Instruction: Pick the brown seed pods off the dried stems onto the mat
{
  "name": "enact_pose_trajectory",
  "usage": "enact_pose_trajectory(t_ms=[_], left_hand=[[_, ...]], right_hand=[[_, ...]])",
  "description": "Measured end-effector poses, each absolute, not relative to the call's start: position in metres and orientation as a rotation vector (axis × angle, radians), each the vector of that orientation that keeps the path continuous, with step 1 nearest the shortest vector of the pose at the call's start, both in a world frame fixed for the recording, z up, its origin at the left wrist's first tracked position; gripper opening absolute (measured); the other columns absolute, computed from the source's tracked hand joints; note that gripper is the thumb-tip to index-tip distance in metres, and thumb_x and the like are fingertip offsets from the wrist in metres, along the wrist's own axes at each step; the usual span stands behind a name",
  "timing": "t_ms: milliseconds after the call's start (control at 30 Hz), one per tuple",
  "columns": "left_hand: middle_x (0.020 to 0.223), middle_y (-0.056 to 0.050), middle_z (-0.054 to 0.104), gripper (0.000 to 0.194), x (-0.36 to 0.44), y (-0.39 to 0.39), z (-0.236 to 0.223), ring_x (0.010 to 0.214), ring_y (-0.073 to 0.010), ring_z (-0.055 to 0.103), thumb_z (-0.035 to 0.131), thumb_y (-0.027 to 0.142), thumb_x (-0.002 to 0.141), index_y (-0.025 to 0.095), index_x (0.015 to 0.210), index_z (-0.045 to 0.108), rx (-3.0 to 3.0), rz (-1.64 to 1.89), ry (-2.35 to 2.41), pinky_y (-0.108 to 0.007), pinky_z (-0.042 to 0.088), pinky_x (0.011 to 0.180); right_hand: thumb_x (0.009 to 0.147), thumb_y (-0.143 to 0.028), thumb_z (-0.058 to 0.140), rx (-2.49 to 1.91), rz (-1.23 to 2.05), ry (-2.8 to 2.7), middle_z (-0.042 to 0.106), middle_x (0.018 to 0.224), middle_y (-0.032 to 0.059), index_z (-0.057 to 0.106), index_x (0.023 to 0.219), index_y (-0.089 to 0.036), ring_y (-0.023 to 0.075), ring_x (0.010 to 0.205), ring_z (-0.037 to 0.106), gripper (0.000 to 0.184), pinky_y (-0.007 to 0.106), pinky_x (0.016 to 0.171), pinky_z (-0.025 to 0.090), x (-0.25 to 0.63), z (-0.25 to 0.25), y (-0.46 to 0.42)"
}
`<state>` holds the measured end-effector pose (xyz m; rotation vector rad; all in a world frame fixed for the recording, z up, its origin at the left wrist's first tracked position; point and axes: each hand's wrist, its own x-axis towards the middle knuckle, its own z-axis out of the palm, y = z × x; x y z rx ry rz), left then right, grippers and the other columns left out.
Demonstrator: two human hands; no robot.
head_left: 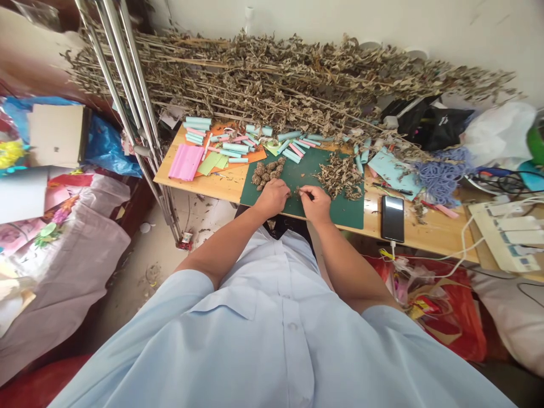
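Note:
My left hand [274,197] is closed, its fingers curled together low over the green cutting mat [297,170]. What it holds, if anything, is hidden. Just beyond it lies a heap of brown, rolled balls of dried leaf [268,171]. Close by on the right, my right hand [315,203] pinches a small bit of dried leaf [298,191] between thumb and fingertips. A loose pile of dried leaves [340,174] spreads on the mat beyond that hand. The two hands face each other, a small gap between them, at the mat's near edge.
Long bundles of dried stalks [272,73] line the wall behind the table [229,187]. Rolled paper tubes [238,148] lie at the back left. To the right are a plugged-in phone [392,218], blue cord [444,174] and a power strip [505,235]. Metal crutches [136,113] lean at left.

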<state>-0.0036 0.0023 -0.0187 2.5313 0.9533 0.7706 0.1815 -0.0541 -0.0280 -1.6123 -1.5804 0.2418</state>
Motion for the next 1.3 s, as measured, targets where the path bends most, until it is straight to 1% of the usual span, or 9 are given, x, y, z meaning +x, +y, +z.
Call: enact_pose_trajectory(t_ms=[100,200,267,367,500,667,800,1167,1300], left_hand=[[0.093,-0.012,0.064,0.026,-0.0045,0.0027,-0.0191,0.094,-0.0255,0.057,0.050,0.023,0.096,0.016,0.088,0.074,2.523,0.760,0.932,-0.044,0.046,0.092],[0.092,-0.011,0.065,0.025,-0.0050,0.0021,-0.0185,0.094,-0.0252,0.057,0.052,0.027,0.097,0.016,0.091,0.074,2.514,0.739,0.952,-0.043,0.046,0.093],[0.097,-0.012,0.066,0.021,-0.0052,0.0015,-0.0173,0.098,-0.0259,0.058,0.055,0.026,0.095,0.016,0.099,0.073,2.503,0.731,0.994,-0.043,0.046,0.094],[0.103,-0.012,0.066,0.023,-0.0052,0.0010,-0.0159,0.103,-0.0272,0.057,0.055,0.021,0.093,0.016,0.108,0.072,2.523,0.707,1.024,-0.043,0.046,0.096],[0.094,-0.012,0.064,0.026,-0.0049,0.0011,-0.0170,0.097,-0.0272,0.056,0.050,0.023,0.095,0.016,0.095,0.075,2.569,0.688,0.991,-0.043,0.046,0.092],[0.091,-0.012,0.063,0.026,-0.0037,0.0003,-0.0194,0.094,-0.0265,0.055,0.050,0.022,0.094,0.016,0.090,0.075,2.559,0.701,0.976,-0.044,0.046,0.090],[0.090,-0.012,0.063,0.024,-0.0026,-0.0010,-0.0179,0.094,-0.0262,0.055,0.051,0.019,0.092,0.015,0.086,0.074,2.558,0.716,0.993,-0.043,0.046,0.089],[0.094,-0.013,0.063,0.024,-0.0047,0.0012,-0.0211,0.096,-0.0273,0.056,0.050,0.018,0.092,0.015,0.091,0.073,2.528,0.723,1.026,-0.044,0.046,0.091],[0.092,-0.013,0.064,0.025,-0.0055,0.0005,-0.0200,0.096,-0.0274,0.056,0.051,0.021,0.093,0.016,0.092,0.075,2.557,0.708,0.975,-0.044,0.046,0.090]], right_hand=[[0.089,-0.023,0.062,-1.613,0.207,-1.651,0.076,0.093,0.0089,0.073,0.090,-0.022,0.0266,0.090,0.068,0.012,0.044,0.090,0.053,0.1791,-0.0264,-0.0522],[0.090,-0.020,0.060,-1.528,0.236,-1.811,0.078,0.096,0.0074,0.073,0.089,-0.023,0.0267,0.093,0.069,0.014,0.045,0.093,0.051,0.1770,-0.0224,-0.0519],[0.092,-0.020,0.058,-1.471,0.264,-1.876,0.078,0.101,0.0067,0.073,0.092,-0.023,0.0261,0.097,0.069,0.016,0.045,0.094,0.050,0.1769,-0.0201,-0.0526],[0.092,-0.023,0.060,-1.424,0.276,-1.917,0.078,0.106,0.0066,0.074,0.096,-0.023,0.0263,0.100,0.069,0.014,0.046,0.096,0.050,0.1777,-0.0199,-0.0535],[0.092,-0.021,0.060,-1.414,0.234,-1.907,0.079,0.101,0.0059,0.074,0.092,-0.023,0.0254,0.096,0.070,0.014,0.045,0.094,0.050,0.1776,-0.0242,-0.0531],[0.091,-0.017,0.058,-1.448,0.181,-1.902,0.079,0.095,0.0060,0.074,0.089,-0.023,0.0253,0.091,0.070,0.016,0.044,0.091,0.052,0.1759,-0.0268,-0.0535],[0.090,-0.018,0.060,-1.477,0.157,-1.848,0.079,0.092,0.0066,0.074,0.087,-0.023,0.0250,0.087,0.070,0.015,0.043,0.089,0.054,0.1755,-0.0277,-0.0541],[0.087,-0.024,0.064,-1.538,0.285,-1.564,0.076,0.090,0.0060,0.073,0.086,-0.024,0.0238,0.084,0.070,0.010,0.040,0.085,0.056,0.1810,-0.0270,-0.0557],[0.088,-0.026,0.064,-1.499,0.310,-1.576,0.076,0.093,0.0055,0.072,0.094,-0.024,0.0230,0.087,0.069,0.011,0.040,0.088,0.055,0.1819,-0.0246,-0.0562]])
